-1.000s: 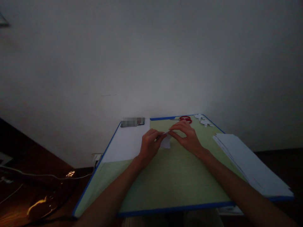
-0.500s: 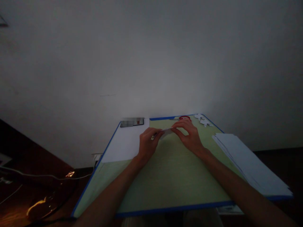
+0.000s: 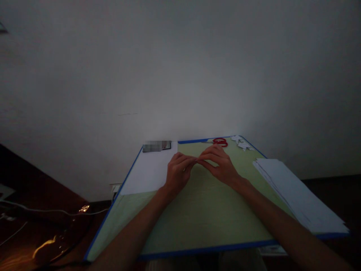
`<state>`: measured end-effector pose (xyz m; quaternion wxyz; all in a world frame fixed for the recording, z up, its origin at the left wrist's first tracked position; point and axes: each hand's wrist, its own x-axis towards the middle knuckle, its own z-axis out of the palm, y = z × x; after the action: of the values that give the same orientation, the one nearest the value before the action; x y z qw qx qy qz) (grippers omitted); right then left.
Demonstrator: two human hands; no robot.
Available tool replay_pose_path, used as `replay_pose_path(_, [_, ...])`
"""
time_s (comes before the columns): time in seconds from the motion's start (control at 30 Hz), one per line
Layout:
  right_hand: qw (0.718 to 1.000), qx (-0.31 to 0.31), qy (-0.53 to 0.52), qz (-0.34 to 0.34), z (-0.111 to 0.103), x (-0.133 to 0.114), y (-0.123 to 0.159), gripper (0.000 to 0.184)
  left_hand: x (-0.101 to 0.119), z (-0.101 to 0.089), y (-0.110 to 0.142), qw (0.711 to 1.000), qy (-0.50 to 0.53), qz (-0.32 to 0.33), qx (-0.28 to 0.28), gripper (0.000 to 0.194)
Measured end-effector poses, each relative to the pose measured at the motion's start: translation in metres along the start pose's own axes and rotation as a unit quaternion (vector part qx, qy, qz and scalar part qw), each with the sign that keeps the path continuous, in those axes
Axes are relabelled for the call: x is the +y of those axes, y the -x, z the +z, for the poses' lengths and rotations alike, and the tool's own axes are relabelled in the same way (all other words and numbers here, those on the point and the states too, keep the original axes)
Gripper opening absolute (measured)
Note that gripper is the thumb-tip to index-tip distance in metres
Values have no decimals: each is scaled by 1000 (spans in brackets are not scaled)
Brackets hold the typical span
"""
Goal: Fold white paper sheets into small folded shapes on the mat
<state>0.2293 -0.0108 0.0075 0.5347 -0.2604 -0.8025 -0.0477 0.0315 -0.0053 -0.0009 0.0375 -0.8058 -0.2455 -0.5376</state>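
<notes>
My left hand (image 3: 178, 171) and my right hand (image 3: 219, 164) meet fingertip to fingertip over the middle of a green board (image 3: 194, 210) with a blue edge. Both hands have their fingers pinched together. A small piece of white paper was between them in the earlier frames; now it is almost wholly hidden inside the fingers. Red-handled scissors (image 3: 220, 142) lie just beyond my right hand at the board's far edge.
A white sheet (image 3: 150, 169) covers the board's far left, with a dark phone-like object (image 3: 156, 145) at its top. A stack of white paper (image 3: 296, 194) lies along the right side. White paper scraps (image 3: 241, 143) sit at the far right corner. Cables run over dark wood at left (image 3: 42, 222).
The small white paper hung open between my hands a second ago, then was flattened; now my fingertips have closed together over it and it barely shows.
</notes>
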Motion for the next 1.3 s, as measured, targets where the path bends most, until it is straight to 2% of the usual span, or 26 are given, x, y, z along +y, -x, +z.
replay_pose_path(0.27, [1000, -4, -2, 21, 1, -3, -1, 5, -2, -2, 1, 999, -24, 5, -21, 10])
replay_pose_path(0.43, [996, 41, -10, 83, -1, 3, 0, 16, -1, -4, -2, 1000, -24, -3, 3, 11])
replay_pose_path(0.57, [992, 67, -30, 101, -5, 5, -2, 4, 1, -6, -4, 1000, -18, -10, 5, 11])
replay_pose_path(0.67, [990, 67, -44, 115, -6, 2, -5, 3, 4, -7, -6, 999, 10, -51, 9, 12])
replay_pose_path(0.73, [984, 62, -61, 155, -6, 1, -5, 6, 8, -5, -6, 990, 53, -133, 7, 14])
replay_pose_path(0.8, [968, 41, -103, 225, -5, 3, -5, 14, 10, -3, -7, 958, 140, -251, -2, 19])
replay_pose_path(0.87, [932, 1, -177, 316, -4, 10, -2, 32, 10, 1, -6, 903, 238, -357, -15, 23])
replay_pose_path(0.93, [885, -44, -243, 395, -3, 18, 2, 50, 7, 5, -5, 858, 290, -424, -18, 26])
replay_pose_path(0.97, [866, -61, -260, 423, -3, 22, 4, 56, 5, 6, -4, 846, 295, -444, -18, 27])
replay_pose_path(1.17, [819, -112, -303, 475, 1, 29, 11, 74, -4, 9, 2, 819, 288, -496, 6, 34])
replay_pose_path(1.3, [809, -136, -321, 473, 0, 24, 10, 76, -7, 8, 3, 833, 261, -489, -2, 38])
